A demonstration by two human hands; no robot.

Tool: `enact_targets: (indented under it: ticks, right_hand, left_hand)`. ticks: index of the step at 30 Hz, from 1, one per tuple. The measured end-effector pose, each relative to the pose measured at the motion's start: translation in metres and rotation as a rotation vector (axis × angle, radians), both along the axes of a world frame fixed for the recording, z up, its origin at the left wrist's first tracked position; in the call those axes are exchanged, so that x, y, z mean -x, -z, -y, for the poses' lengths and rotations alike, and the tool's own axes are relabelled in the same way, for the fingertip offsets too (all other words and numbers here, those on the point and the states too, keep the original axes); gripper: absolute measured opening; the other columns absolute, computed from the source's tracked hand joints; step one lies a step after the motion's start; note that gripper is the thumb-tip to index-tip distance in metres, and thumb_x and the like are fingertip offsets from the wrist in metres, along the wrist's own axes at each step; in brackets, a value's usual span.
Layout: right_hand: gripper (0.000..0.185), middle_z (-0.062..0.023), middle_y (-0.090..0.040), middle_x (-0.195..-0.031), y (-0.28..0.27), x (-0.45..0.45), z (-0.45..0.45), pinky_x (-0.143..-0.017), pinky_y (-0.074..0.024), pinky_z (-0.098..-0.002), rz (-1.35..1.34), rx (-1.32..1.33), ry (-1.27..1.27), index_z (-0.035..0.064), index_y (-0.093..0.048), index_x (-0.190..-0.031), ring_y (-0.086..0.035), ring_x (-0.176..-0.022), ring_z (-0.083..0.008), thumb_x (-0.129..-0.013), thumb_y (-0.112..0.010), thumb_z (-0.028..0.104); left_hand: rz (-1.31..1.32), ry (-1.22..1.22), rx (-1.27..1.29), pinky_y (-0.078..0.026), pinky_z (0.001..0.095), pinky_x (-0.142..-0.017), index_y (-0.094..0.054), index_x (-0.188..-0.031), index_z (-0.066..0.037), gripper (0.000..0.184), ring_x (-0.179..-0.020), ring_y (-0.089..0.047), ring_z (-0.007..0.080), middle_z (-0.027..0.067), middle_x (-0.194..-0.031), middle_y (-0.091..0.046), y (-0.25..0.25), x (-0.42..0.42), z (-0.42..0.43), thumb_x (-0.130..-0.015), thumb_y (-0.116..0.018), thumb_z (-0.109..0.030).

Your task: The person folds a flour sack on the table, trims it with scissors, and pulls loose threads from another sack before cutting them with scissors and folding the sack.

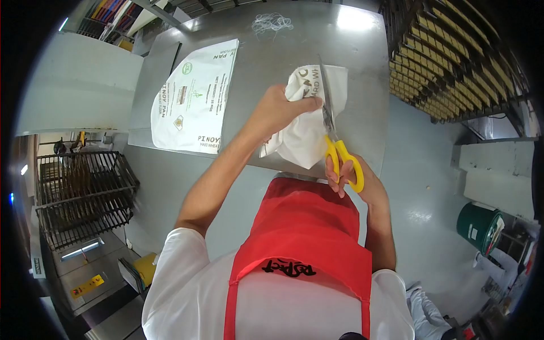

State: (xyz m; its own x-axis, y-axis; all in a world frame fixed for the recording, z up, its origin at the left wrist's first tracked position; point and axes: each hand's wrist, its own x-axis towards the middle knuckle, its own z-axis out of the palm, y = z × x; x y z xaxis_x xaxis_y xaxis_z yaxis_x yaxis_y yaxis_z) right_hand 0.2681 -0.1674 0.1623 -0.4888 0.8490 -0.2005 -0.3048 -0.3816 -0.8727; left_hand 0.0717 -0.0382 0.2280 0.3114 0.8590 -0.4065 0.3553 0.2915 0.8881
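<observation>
My left hand (286, 110) is closed on a bunched white flour sack (306, 139) with brown printed lettering. My right hand (354, 178) has its fingers through the yellow handles of a pair of scissors (328, 122). The scissors point away from me, and their blades lie along the sack just right of my left thumb. I cannot tell how far the blades are parted. Flat on the steel table (255, 73) to the left is another printed white flour sack (195, 99).
A tangle of white thread (272, 24) lies at the table's far side. Tall racks stand at the right (459, 62) and the left (85, 192). A green bin (477, 226) is on the floor at the right.
</observation>
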Motion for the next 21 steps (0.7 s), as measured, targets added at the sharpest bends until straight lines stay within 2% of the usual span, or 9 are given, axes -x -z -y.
enact_targets:
  ticks: [3,9,13,14,15,17,18,21]
  right_hand:
    - [0.037,0.0007,-0.049,-0.07,-0.001,0.0,-0.005,-0.048,-0.0424,-0.0229,-0.014,0.02,-0.006,0.0055,-0.051,-0.086,-0.052,-0.06,-0.0093,-0.097,-0.049,0.041]
    - [0.039,0.0011,-0.049,-0.07,-0.002,-0.002,-0.008,-0.049,-0.0417,-0.0219,0.005,0.01,-0.033,0.0067,-0.051,-0.085,-0.052,-0.059,-0.0089,-0.099,-0.046,0.043]
    - [0.024,0.0009,-0.049,-0.069,0.003,0.001,-0.01,-0.048,-0.0394,-0.0215,-0.03,0.054,0.0,0.0058,-0.05,-0.085,-0.051,-0.058,-0.0094,-0.093,-0.05,0.028]
    - [0.018,0.0008,-0.048,-0.069,0.005,0.002,-0.011,-0.048,-0.0386,-0.0214,-0.046,0.089,0.015,0.0054,-0.05,-0.085,-0.051,-0.057,-0.0097,-0.09,-0.052,0.023]
    - [0.018,0.0008,-0.048,-0.069,0.006,0.003,-0.01,-0.048,-0.0386,-0.0214,-0.044,0.091,0.012,0.0054,-0.05,-0.085,-0.051,-0.057,-0.0097,-0.09,-0.052,0.023]
    - [0.011,0.0006,-0.048,-0.068,0.008,0.005,-0.009,-0.049,-0.038,-0.0214,-0.029,0.041,0.06,0.0046,-0.05,-0.085,-0.05,-0.057,-0.0101,-0.083,-0.052,0.015]
    - [0.011,0.0006,-0.048,-0.068,0.009,0.006,-0.009,-0.049,-0.038,-0.0214,-0.028,0.044,0.058,0.0046,-0.05,-0.085,-0.05,-0.057,-0.0101,-0.083,-0.052,0.015]
    - [0.01,0.0005,-0.047,-0.069,0.008,0.008,-0.01,-0.05,-0.038,-0.0222,-0.059,0.018,0.074,0.0046,-0.05,-0.084,-0.049,-0.056,-0.0102,-0.084,-0.052,0.015]
  left_hand:
    - [-0.095,0.031,0.003,-0.054,0.0293,-0.068,-0.071,-0.098,0.001,0.03,-0.073,-0.068,0.0134,0.0071,-0.086,-0.072,-0.017,-0.004,0.003,-0.081,-0.078,-0.023]
    - [-0.059,0.067,0.013,-0.053,0.0285,-0.068,-0.072,-0.096,0.0,0.029,-0.073,-0.067,0.0123,0.0062,-0.085,-0.072,-0.002,-0.003,-0.002,-0.08,-0.078,-0.023]
    - [-0.044,0.08,0.03,-0.053,0.0283,-0.069,-0.071,-0.098,0.0,0.029,-0.073,-0.067,0.0122,0.0059,-0.086,-0.072,0.006,-0.002,-0.006,-0.08,-0.078,-0.022]
    - [-0.001,0.06,0.018,-0.052,0.0287,-0.066,-0.071,-0.096,0.0,0.03,-0.071,-0.065,0.0115,0.0056,-0.084,-0.07,0.013,-0.001,-0.008,-0.079,-0.079,-0.023]
    - [0.042,0.039,0.007,-0.051,0.0292,-0.063,-0.071,-0.095,0.001,0.031,-0.068,-0.062,0.0109,0.0052,-0.082,-0.069,0.015,-0.002,-0.009,-0.077,-0.079,-0.024]
    - [0.045,0.053,0.017,-0.052,0.0289,-0.067,-0.07,-0.098,0.0,0.03,-0.072,-0.065,0.0113,0.0053,-0.085,-0.07,0.013,-0.002,-0.012,-0.079,-0.079,-0.022]
    - [0.045,0.069,0.024,-0.054,0.0287,-0.071,-0.07,-0.101,0.0,0.029,-0.075,-0.067,0.0117,0.0054,-0.089,-0.071,0.012,-0.002,-0.013,-0.082,-0.078,-0.02]
    - [-0.002,0.078,0.032,-0.054,0.0282,-0.071,-0.07,-0.102,0.0,0.03,-0.077,-0.067,0.0114,0.0055,-0.09,-0.071,0.01,-0.002,-0.016,-0.082,-0.079,-0.02]
